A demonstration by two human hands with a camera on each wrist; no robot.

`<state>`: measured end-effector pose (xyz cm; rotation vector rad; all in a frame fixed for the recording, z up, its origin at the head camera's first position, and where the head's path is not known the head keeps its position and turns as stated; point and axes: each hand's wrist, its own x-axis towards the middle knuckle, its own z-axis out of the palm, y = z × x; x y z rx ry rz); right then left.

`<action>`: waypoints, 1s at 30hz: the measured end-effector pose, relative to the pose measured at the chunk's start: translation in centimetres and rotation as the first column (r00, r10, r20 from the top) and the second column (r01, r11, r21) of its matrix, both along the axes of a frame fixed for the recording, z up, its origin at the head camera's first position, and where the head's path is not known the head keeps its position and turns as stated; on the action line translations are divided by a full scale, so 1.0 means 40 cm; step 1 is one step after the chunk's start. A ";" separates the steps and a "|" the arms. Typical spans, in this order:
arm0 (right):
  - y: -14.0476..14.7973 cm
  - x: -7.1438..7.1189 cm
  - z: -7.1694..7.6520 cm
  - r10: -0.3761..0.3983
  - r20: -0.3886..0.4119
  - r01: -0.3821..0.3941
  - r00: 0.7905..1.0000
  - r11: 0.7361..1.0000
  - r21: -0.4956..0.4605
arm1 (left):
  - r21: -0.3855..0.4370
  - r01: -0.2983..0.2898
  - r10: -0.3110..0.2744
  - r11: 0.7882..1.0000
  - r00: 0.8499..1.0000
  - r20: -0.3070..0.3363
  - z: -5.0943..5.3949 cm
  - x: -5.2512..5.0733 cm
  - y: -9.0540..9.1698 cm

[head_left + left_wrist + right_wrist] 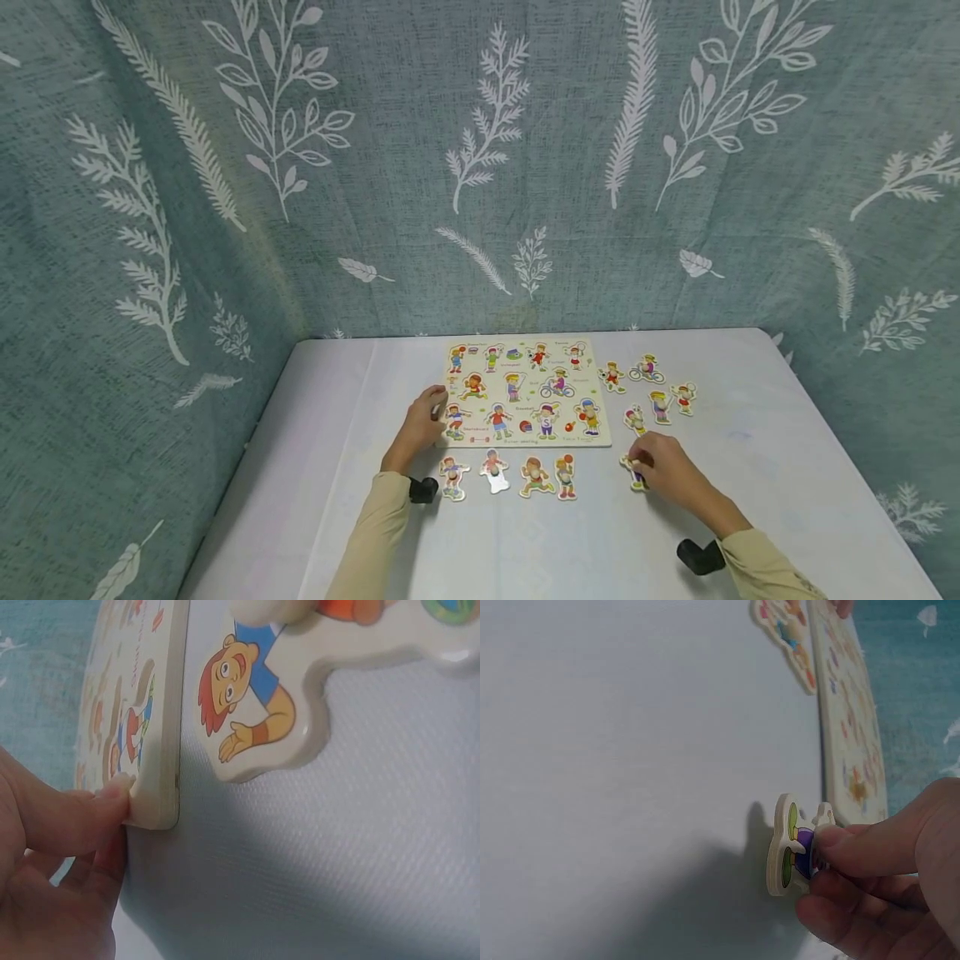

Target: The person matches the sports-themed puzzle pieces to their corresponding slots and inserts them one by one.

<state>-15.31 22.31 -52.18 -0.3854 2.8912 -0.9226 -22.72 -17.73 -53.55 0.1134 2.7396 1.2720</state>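
Fingers (826, 915) of the inward-angled right hand (663, 468) pinch a figure piece (801, 853); the left hand (417, 423) grips the board's corner (155, 808).

The right hand (889, 874) pinches 1 figure piece (800, 849); 1 other piece (789, 637) lies beside the board (850, 724).

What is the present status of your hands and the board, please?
Left hand holds puzzle board by edge. Right hand pinches one figure piece. Loose pieces nearby, none seemingly blocking.

Leaf-print teal cloth (566, 175) — white tabletop (540, 550)
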 end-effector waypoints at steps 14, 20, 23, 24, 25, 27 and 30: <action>-0.027 -0.036 0.046 0.066 -0.098 -0.071 0.993 0.996 -0.047 | 0.035 -0.026 0.024 0.999 0.998 0.050 -0.002 -0.002 0.004; -0.044 -0.049 0.062 0.074 -0.100 -0.079 0.992 0.996 -0.051 | 0.016 -0.039 0.039 0.999 0.998 0.039 0.000 0.001 0.007; -0.052 -0.055 0.070 0.082 -0.114 -0.088 0.990 0.995 -0.049 | 0.007 -0.041 0.041 0.999 0.999 0.031 -0.001 0.002 0.007; -0.055 -0.058 0.072 0.085 -0.120 -0.091 0.989 0.995 -0.045 | 0.007 -0.041 0.041 0.999 0.999 0.031 -0.001 0.003 0.007; -0.058 -0.060 0.075 0.087 -0.122 -0.093 0.989 0.995 -0.046 | 0.005 -0.037 0.036 0.999 0.999 0.024 -0.001 0.003 0.007; -0.065 -0.064 0.081 0.093 -0.130 -0.100 0.987 0.994 -0.049 | 0.011 -0.037 0.037 0.999 0.999 0.025 -0.001 0.004 0.007; -0.076 -0.071 0.089 0.096 -0.135 -0.104 0.986 0.993 -0.056 | 0.013 -0.032 0.032 0.999 0.999 0.017 0.000 0.003 0.008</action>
